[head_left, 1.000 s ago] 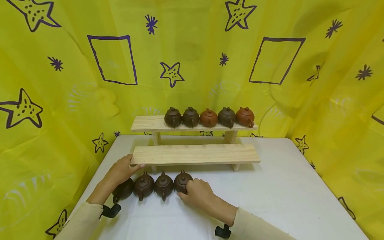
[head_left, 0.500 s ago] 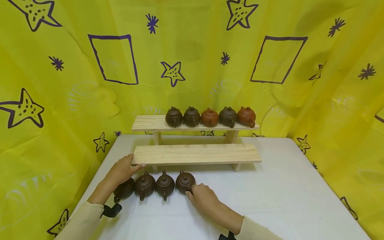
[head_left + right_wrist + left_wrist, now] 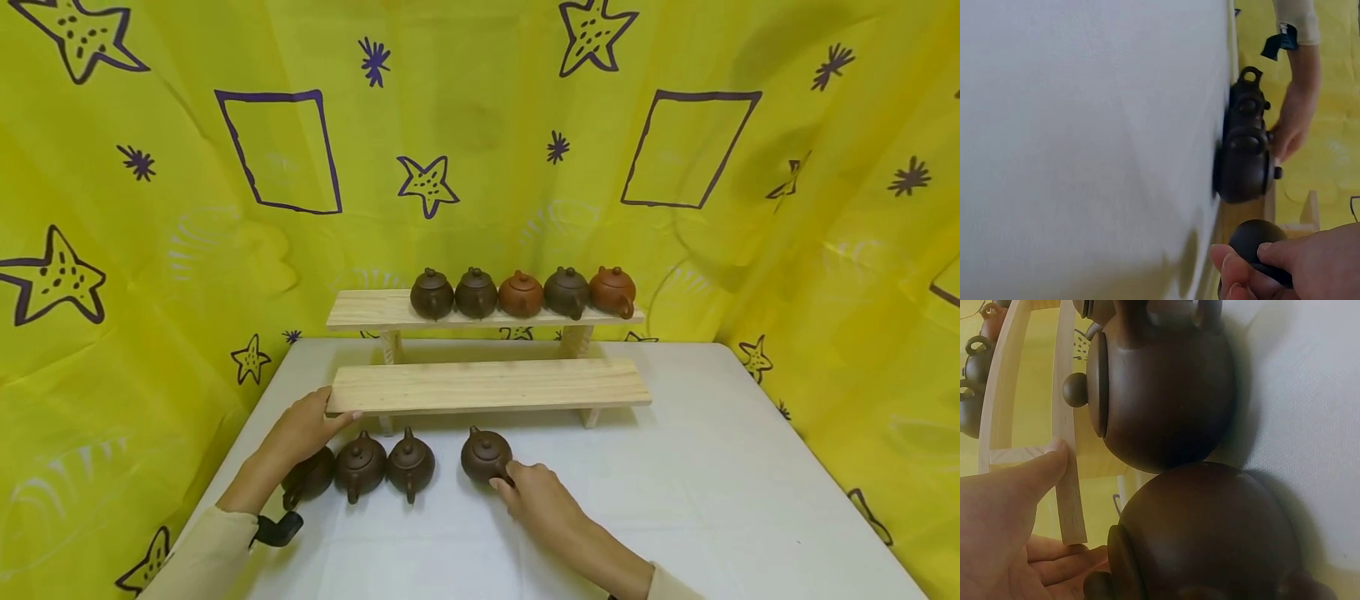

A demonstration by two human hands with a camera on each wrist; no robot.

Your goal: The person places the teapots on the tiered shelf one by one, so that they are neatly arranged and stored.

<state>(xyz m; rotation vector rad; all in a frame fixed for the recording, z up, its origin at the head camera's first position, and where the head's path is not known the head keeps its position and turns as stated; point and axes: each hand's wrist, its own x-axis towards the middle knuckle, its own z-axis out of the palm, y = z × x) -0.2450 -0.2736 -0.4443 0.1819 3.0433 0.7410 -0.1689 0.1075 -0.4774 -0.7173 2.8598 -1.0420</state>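
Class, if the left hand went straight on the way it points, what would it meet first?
The lower wooden shelf: the left hand rests against its left end, so it would likely push on that at once, though the exact contact is hard to judge.

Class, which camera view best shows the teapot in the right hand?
The head view: the held teapot shows its spout, lid and body, with the right hand gripping opposite the spout. The right wrist view shows only part behind thumb and fingers; the left wrist view doesn't clearly show it.
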